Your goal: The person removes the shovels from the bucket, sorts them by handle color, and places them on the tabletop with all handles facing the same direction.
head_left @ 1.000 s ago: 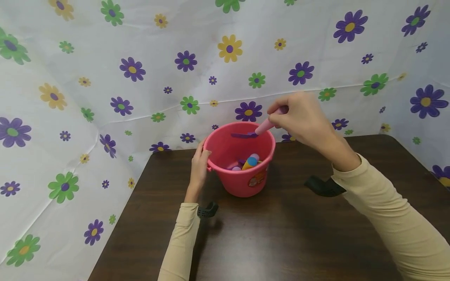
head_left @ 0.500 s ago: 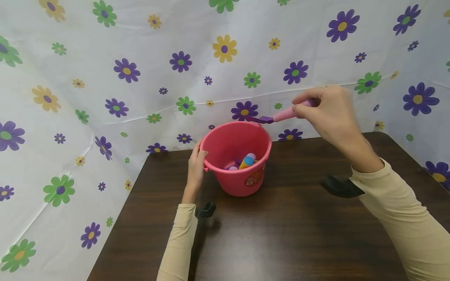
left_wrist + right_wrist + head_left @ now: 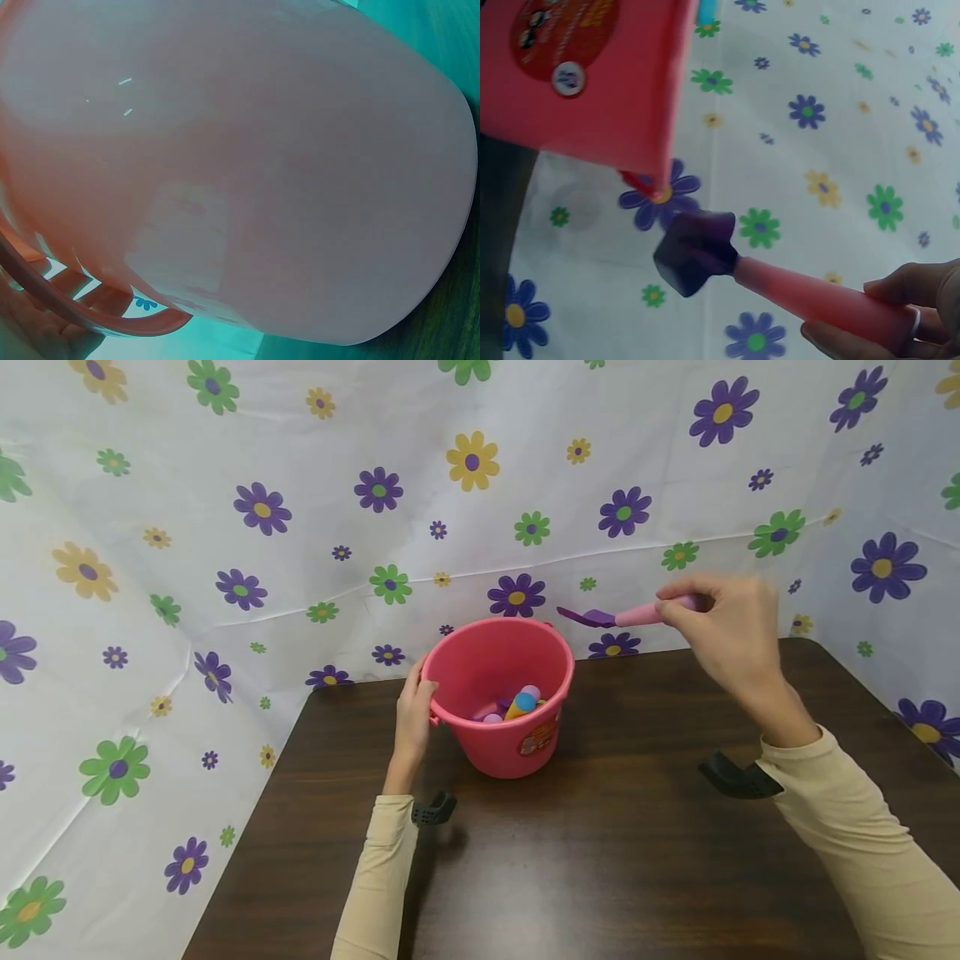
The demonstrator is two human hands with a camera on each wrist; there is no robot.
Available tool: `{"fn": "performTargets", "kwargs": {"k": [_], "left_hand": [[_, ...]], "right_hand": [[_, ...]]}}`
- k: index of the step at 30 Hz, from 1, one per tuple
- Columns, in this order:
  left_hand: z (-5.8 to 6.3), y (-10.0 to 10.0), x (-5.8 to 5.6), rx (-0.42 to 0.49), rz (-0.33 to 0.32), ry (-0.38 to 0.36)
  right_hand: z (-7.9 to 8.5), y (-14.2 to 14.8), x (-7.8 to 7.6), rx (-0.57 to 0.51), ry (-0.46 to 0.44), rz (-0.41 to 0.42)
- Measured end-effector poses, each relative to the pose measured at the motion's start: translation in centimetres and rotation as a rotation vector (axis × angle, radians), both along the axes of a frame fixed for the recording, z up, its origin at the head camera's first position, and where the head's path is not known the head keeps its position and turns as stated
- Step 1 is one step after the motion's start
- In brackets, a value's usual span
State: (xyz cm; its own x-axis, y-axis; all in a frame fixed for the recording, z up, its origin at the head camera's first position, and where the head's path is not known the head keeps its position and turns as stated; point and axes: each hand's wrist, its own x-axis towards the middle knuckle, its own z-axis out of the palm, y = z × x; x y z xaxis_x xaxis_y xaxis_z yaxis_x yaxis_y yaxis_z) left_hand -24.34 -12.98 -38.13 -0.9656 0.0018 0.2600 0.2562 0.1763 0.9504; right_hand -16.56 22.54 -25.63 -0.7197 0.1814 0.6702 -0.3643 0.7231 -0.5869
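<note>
A pink bucket (image 3: 495,750) stands on the dark table, and my left hand (image 3: 412,718) grips its left rim. In the left wrist view the bucket wall (image 3: 262,150) fills most of the picture, with fingers (image 3: 109,298) behind the curved handle (image 3: 90,311). My right hand (image 3: 735,635) pinches the pink handle of a toy shovel (image 3: 639,613) between thumb and fingers. Its purple blade points left, above and right of the bucket rim, outside the bucket. The right wrist view shows the shovel's blade (image 3: 696,251) below the bucket's edge.
Inside the bucket lie several small toys, among them a blue and orange piece (image 3: 522,704) and lilac rounded ends. A wooden table (image 3: 600,860) spreads around it. Behind hangs a white sheet (image 3: 300,460) with printed flowers. Each wrist carries a black mount (image 3: 738,777).
My right hand has lifted the toy shovel from over the bucket's opening and carried it right, past the rim. The left hand keeps its grip on the bucket.
</note>
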Motion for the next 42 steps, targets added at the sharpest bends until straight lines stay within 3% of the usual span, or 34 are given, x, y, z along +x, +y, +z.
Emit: {"fn": "performTargets", "kwargs": {"k": [1,17,28,42], "left_hand": [[-0.5,-0.1,-0.3,0.002,0.003,0.006],[-0.2,0.0,-0.5,-0.006,0.030,0.006],[-0.3,0.0,-0.3,-0.007,0.020,-0.003],[-0.6,0.0,-0.2,-0.001,0.013,-0.001]], "right_hand": [[-0.3,0.1,-0.2,0.002,0.004,-0.009],[-6.1,0.9,-1.6,-0.028,0.094,-0.057],[-9.5,1.2,-2.2,-0.030,0.073,-0.085],[-12.4,1.3,-3.4,-0.010,0.013,-0.071]]}}
